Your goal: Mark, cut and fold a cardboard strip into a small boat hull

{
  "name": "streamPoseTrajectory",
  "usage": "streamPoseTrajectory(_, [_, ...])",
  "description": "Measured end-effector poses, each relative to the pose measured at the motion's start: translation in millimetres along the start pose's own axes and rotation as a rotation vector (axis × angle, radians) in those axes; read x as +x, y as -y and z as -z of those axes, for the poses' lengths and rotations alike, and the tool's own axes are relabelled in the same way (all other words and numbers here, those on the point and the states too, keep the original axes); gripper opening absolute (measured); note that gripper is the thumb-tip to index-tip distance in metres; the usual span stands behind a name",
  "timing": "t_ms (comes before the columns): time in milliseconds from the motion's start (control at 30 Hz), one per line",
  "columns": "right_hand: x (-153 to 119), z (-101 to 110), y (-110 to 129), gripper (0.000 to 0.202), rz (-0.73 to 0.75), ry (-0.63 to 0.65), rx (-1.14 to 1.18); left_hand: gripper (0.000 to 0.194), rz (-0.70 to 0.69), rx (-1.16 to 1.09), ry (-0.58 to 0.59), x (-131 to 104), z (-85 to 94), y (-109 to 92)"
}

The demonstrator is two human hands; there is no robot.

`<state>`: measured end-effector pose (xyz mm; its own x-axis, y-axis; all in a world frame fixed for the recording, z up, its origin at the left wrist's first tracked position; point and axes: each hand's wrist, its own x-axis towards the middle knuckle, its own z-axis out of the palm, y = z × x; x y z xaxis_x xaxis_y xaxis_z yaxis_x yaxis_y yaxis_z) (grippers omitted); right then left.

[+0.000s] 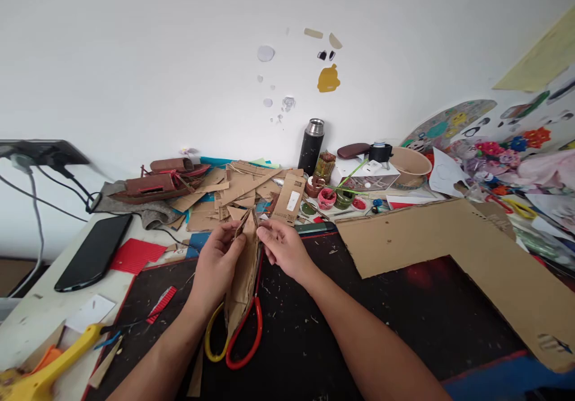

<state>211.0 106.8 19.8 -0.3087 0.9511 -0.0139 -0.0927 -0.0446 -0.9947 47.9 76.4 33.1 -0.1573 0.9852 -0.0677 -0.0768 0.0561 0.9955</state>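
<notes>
A narrow cardboard piece with raised sides, shaped like a small boat hull [242, 275], points away from me above the dark mat. My left hand [220, 254] pinches its left side near the far tip, thumb on the inside. On the other side of the tip, my right hand [281, 245] has its fingers closed on the right edge. Beneath the piece lie scissors with one yellow and one red handle [257, 335]; their blades are mostly hidden.
Cardboard scraps [242, 188], brown model boats [150, 185], paint jars [326, 198] and a black thermos [311, 148] line the back. A phone [94, 251] and yellow glue gun [67, 359] are left; a large cardboard sheet [417, 230] lies right.
</notes>
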Motion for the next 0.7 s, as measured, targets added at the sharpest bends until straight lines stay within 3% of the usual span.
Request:
streamPoseTrajectory(200, [-4.3,-4.8,-11.1,0.037,0.048,-0.023,-0.174,0.049,-0.069,0.081,-0.056,2.1,0.5,2.2])
streamPoseTrajectory(433, [-2.2,-3.9,-9.7,0.028,0.045,-0.074,-0.26,0.04,-0.119,0.398,-0.11,2.7,6.4,1.6])
streamPoseTrajectory(700, [-5.1,-7.7,-10.5,0.027,0.064,-0.095,-0.327,0.038,-0.094,0.348,-0.106,5.8,3.4,6.3])
